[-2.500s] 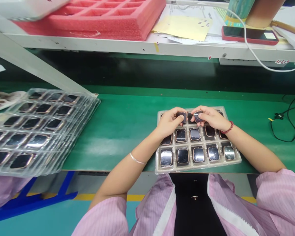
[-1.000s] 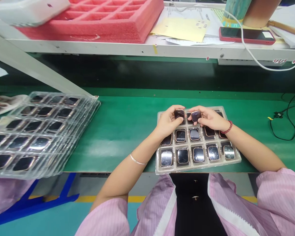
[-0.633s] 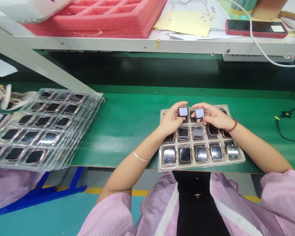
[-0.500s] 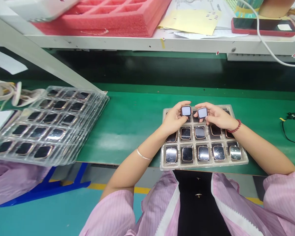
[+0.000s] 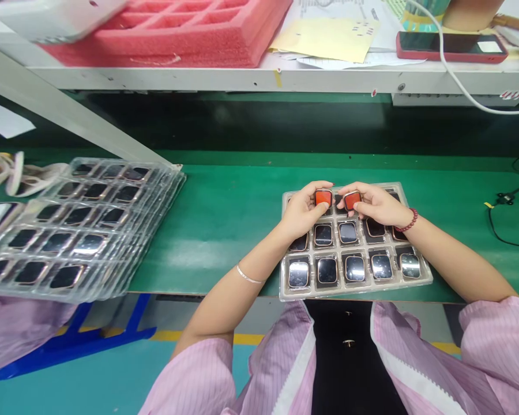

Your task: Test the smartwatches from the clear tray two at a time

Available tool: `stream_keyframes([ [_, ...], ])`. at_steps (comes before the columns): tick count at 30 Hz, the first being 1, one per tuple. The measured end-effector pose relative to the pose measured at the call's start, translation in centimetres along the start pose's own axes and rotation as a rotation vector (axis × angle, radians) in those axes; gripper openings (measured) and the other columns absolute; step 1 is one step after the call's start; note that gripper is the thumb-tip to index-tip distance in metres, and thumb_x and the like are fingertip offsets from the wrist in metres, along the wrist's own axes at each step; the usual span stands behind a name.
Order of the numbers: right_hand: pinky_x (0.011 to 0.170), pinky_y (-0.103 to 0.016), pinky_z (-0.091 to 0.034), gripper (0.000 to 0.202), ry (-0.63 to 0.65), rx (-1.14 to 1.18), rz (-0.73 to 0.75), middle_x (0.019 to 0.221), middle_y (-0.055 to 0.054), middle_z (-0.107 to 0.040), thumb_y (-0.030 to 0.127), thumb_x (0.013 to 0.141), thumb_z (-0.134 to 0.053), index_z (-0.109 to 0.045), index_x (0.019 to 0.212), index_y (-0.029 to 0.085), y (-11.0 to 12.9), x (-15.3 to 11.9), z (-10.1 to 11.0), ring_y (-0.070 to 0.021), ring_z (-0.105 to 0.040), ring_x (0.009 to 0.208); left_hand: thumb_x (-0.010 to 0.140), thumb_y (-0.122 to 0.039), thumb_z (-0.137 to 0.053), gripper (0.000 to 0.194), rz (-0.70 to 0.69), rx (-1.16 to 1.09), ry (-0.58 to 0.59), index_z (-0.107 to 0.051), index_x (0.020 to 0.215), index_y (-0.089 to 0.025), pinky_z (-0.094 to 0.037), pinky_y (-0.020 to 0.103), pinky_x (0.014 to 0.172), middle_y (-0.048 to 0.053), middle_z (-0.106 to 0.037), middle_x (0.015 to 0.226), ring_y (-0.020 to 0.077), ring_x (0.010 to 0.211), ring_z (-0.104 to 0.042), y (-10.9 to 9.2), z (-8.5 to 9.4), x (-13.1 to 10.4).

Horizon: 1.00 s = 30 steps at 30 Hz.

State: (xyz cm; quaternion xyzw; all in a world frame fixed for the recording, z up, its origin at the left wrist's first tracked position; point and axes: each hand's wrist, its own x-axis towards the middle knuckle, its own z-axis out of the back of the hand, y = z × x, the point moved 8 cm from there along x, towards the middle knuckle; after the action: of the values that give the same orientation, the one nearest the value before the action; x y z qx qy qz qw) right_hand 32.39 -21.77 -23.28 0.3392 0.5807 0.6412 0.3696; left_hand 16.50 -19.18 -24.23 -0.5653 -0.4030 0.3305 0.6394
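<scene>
My left hand (image 5: 305, 208) is closed around a smartwatch body (image 5: 323, 196) with a red lit screen, its thumb on the lower part of the glass. In my right hand (image 5: 376, 205) is a second smartwatch (image 5: 352, 199), also glowing red, pinched with the thumb at its right edge. Neither watch has a strap. Both are held side by side above the back row of a clear plastic tray (image 5: 354, 293). Several dark-screened watches, such as one dark watch (image 5: 327, 270), lie in its pockets. My hands hide part of the back row.
On the left stands a stack of clear trays (image 5: 125, 230) holding more watches. A white shelf (image 5: 225, 79) crosses above the green bench, bearing red foam (image 5: 242, 40), papers (image 5: 324, 37) and a phone (image 5: 452, 47). A black cable (image 5: 493, 222) lies at the right.
Both watch screens have gone from pale white to red. My left thumb has come onto its watch's screen, and my right thumb onto the edge of the other. The view has shifted slightly.
</scene>
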Motion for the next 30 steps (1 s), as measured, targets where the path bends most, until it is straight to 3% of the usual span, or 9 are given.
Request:
stream_keyframes([
  [5, 0.060, -0.020, -0.056, 0.037, 0.010, -0.022, 0.005, 0.109, -0.007, -0.076, 0.010, 0.085, -0.063, -0.065, 0.121, 0.019, 0.06, -0.07, -0.16, -0.0128, -0.072, 0.081, 0.080, -0.027, -0.077, 0.050, 0.009, -0.027, -0.002, -0.061, 0.127, -0.018, -0.056, 0.034, 0.092, 0.007, -0.074, 0.102, 0.0208, 0.098, -0.072, 0.00, -0.04, -0.04],
  [12, 0.060, -0.020, -0.056, 0.038, 0.017, -0.016, 0.005, 0.107, -0.006, -0.077, 0.010, 0.086, -0.062, -0.064, 0.122, 0.019, 0.17, -0.07, -0.21, -0.0126, -0.072, 0.079, 0.080, -0.030, -0.079, 0.039, 0.005, 0.004, -0.009, -0.066, 0.115, -0.018, -0.056, 0.035, 0.091, 0.007, -0.074, 0.101, 0.0211, 0.096, -0.071, -0.09, 0.07, 0.04],
  [20, 0.058, -0.019, -0.055, 0.036, 0.002, 0.010, -0.035, 0.105, -0.006, -0.079, 0.011, 0.088, -0.063, -0.066, 0.123, 0.018, -0.29, 0.03, -0.01, -0.0124, -0.073, 0.076, 0.080, -0.041, -0.083, 0.036, 0.018, -0.027, -0.021, -0.068, 0.102, -0.018, -0.056, 0.029, 0.077, 0.003, -0.074, 0.090, 0.0168, 0.082, -0.069, -0.17, 0.13, -0.02],
  [25, 0.057, -0.019, -0.056, 0.022, -0.016, 0.080, -0.082, 0.100, -0.007, -0.080, 0.028, 0.097, -0.067, -0.070, 0.117, 0.018, -0.47, -0.07, 0.29, -0.0114, -0.071, 0.070, 0.081, -0.051, -0.082, 0.039, 0.064, -0.045, -0.034, -0.069, 0.094, -0.017, -0.053, 0.021, 0.062, 0.002, -0.072, 0.079, 0.0131, 0.070, -0.066, -0.26, 0.22, -0.18],
  [30, 0.060, -0.020, -0.059, 0.030, -0.035, 0.137, -0.100, 0.091, -0.006, -0.080, 0.045, 0.094, -0.073, -0.073, 0.106, 0.018, -0.48, -0.24, 0.46, -0.0108, -0.069, 0.066, 0.083, -0.060, -0.077, 0.044, 0.101, -0.065, -0.039, -0.070, 0.091, -0.018, -0.053, 0.020, 0.058, 0.002, -0.072, 0.078, 0.0122, 0.070, -0.067, -0.42, 0.20, -0.26],
])
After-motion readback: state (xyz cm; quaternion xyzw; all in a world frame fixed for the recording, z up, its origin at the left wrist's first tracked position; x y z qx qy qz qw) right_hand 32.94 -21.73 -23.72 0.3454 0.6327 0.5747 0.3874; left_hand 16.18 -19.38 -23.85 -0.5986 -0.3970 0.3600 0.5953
